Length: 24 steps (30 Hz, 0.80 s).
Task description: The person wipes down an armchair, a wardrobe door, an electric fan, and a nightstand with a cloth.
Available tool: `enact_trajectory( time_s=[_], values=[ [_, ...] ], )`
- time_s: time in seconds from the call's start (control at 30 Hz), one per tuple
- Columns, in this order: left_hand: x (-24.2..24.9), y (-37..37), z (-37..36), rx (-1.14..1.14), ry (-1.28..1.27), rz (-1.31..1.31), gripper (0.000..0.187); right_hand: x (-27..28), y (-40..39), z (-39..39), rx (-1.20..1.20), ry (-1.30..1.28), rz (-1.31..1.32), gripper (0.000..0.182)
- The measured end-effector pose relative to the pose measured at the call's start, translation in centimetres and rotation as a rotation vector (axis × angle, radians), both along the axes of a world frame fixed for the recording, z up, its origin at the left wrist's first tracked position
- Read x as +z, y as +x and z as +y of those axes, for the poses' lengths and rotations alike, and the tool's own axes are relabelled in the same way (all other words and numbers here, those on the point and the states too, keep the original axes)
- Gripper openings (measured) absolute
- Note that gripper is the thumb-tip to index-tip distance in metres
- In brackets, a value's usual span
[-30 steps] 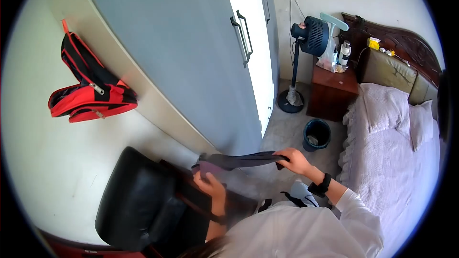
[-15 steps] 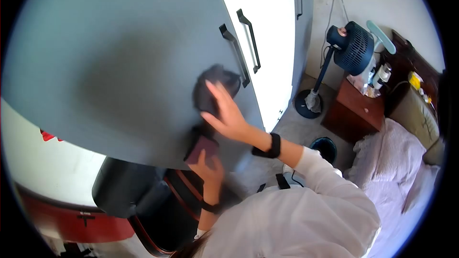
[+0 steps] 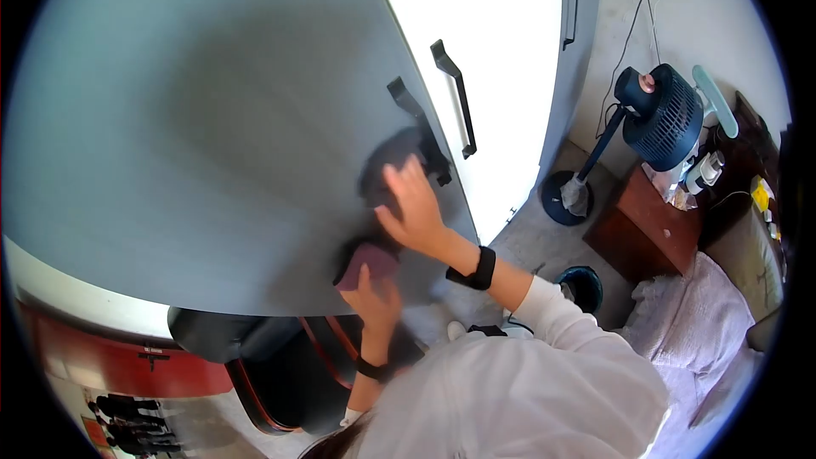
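Observation:
My left hand (image 3: 376,304) grips a mauve, folded cloth-like pad (image 3: 367,267), held against or close over the lower part of the grey cabinet door (image 3: 263,136). Fingers apart, my right hand (image 3: 416,208) is raised flat in front of the same door, up and to the right of the pad. A dark, blurred patch (image 3: 384,172) shows on the door behind its fingers and reaches the lower end of a black door handle (image 3: 406,98). Both wrists wear black bands.
Beside the grey door is a white door (image 3: 501,68) with its own black handle (image 3: 459,102). A dark fan (image 3: 667,119) stands by a brown nightstand (image 3: 650,221), near a bin (image 3: 582,285) and a bed (image 3: 693,314). A black chair (image 3: 289,382) stands below the door.
The view has shifted, so the doors, handles and fan sit further right and lower. My right hand is slightly further right and lower in view; my left hand still grips the mauve pad.

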<state>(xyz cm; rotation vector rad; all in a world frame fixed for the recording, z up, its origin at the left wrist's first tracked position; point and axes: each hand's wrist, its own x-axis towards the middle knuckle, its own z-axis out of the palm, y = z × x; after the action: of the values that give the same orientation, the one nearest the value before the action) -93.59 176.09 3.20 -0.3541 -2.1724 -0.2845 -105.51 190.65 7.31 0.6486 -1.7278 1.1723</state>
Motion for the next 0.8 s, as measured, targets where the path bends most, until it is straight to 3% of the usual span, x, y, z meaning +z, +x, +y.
enact_trajectory(
  time_s=[0.07,0.17,0.2,0.27,0.37,0.47,0.67,0.8],
  values=[
    [0.9,-0.5,0.8,-0.080,0.061,0.073,0.051,5.6,0.4,1.2,0.017,0.064,0.161,0.072],
    [2.1,-2.4,2.2,-0.279,0.165,0.166,0.050,10.2,1.9,3.6,-0.116,-0.097,0.268,0.068],
    [2.6,-2.6,3.1,-0.353,0.169,0.172,0.050,10.4,2.2,4.4,-0.078,-0.209,0.203,0.068],
    [2.5,-2.3,4.4,-0.423,0.163,0.119,0.050,10.4,2.7,6.8,-0.089,-0.165,0.090,0.062],
    [1.8,-2.3,6.5,-0.428,0.212,0.044,0.045,3.6,1.2,7.6,-0.126,0.041,0.045,0.060],
    [1.1,-1.7,7.1,-0.554,0.214,0.028,0.044,2.0,0.3,6.6,-0.102,0.039,0.047,0.064],
    [2.3,-2.5,7.7,-0.477,0.359,0.068,0.047,11.9,-1.1,6.9,-0.096,0.177,0.095,0.058],
    [1.8,-2.9,7.3,-0.460,0.426,0.068,0.044,7.7,-0.4,7.2,-0.162,0.180,0.131,0.055]
  ],
)
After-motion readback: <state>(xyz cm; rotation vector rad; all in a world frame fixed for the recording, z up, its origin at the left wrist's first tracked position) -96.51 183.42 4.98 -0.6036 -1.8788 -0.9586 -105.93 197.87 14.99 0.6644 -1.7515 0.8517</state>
